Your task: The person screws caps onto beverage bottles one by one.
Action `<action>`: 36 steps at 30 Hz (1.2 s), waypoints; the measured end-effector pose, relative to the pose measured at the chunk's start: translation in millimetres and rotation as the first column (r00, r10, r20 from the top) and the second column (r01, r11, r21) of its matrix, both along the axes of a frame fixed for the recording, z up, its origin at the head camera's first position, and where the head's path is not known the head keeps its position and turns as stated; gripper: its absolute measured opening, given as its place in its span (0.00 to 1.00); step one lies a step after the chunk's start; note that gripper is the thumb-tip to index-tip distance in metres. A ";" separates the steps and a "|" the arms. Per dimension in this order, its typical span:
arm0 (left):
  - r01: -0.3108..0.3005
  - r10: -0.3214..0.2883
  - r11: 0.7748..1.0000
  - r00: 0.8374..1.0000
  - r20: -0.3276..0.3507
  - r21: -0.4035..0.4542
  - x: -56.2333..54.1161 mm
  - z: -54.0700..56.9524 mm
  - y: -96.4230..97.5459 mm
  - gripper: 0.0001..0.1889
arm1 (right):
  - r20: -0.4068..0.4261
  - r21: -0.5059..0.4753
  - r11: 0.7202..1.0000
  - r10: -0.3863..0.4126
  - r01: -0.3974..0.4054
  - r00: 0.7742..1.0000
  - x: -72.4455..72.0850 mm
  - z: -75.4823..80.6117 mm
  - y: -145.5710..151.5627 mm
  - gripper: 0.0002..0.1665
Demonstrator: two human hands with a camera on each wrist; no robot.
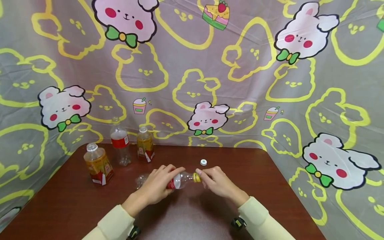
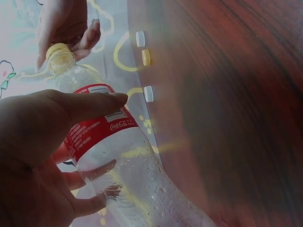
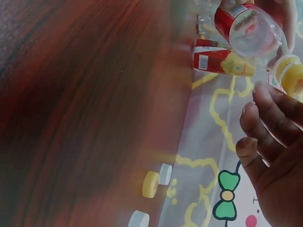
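My left hand grips a clear plastic Coca-Cola bottle around its red label. Tipped on its side, the bottle points its neck to the right. A yellow cap sits at the bottle's mouth. My right hand pinches that cap with the thumb and index finger; its other fingers are spread loosely below in the right wrist view. Part of the bottle's body is hidden behind my left hand in the head view.
Left on the brown table stand two orange-labelled bottles, one nearer and one farther, with a red-labelled bottle between. Loose caps lie toward the back: a white cap, a yellow cap and another white cap. Patterned cloth hangs behind.
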State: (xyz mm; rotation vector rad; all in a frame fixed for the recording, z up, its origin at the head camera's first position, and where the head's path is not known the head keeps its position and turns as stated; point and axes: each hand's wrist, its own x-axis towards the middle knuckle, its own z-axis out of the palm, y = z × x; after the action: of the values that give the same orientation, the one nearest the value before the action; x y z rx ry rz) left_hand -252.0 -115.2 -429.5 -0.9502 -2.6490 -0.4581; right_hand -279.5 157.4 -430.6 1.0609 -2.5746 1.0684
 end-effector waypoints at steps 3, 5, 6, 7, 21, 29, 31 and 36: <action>-0.011 0.011 1.000 1.000 -0.008 -0.005 -0.2 0.6 -1.4 0.42 | 0.004 -0.013 1.000 0.004 -0.004 1.000 0.5 4.0 1.4 0.21; -0.017 0.017 1.000 1.000 -0.004 -0.008 -0.2 0.9 -2.5 0.42 | 0.016 -0.022 1.000 0.015 -0.014 1.000 0.9 6.6 3.5 0.12; -0.023 0.023 1.000 1.000 0.003 -0.007 0.1 1.0 -3.3 0.42 | 0.025 -0.026 0.999 0.028 -0.027 0.999 1.2 7.5 4.2 0.11; -0.027 0.027 1.000 1.000 0.011 -0.006 0.1 1.0 -3.9 0.42 | 0.036 -0.031 0.999 0.042 -0.041 0.998 0.9 8.1 5.1 0.14; -0.025 0.025 0.999 1.000 0.016 -0.022 -1.3 0.8 -4.5 0.42 | 0.070 -0.062 0.996 0.069 -0.065 0.995 0.2 6.7 0.3 0.10; -0.019 0.020 1.000 1.000 0.016 -0.005 -2.1 2.0 -0.6 0.41 | 0.023 -0.015 1.000 -0.013 0.013 1.000 -2.4 3.5 -2.6 0.22; -0.020 0.020 1.000 1.000 0.016 -0.005 -1.9 1.8 -0.1 0.42 | 0.016 0.005 0.999 -0.043 0.043 0.999 -1.9 3.4 -3.1 0.26; -0.019 0.019 1.000 1.000 -0.005 -0.008 -1.6 1.3 -1.2 0.42 | 0.008 0.012 0.999 -0.051 0.051 0.999 -0.8 8.0 1.0 0.24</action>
State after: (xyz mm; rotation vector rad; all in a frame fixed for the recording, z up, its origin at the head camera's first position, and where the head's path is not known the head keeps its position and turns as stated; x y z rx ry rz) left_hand -253.6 -116.3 -428.2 -0.9270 -2.6551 -0.4402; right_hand -280.3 158.4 -422.6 0.9898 -2.6028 1.0498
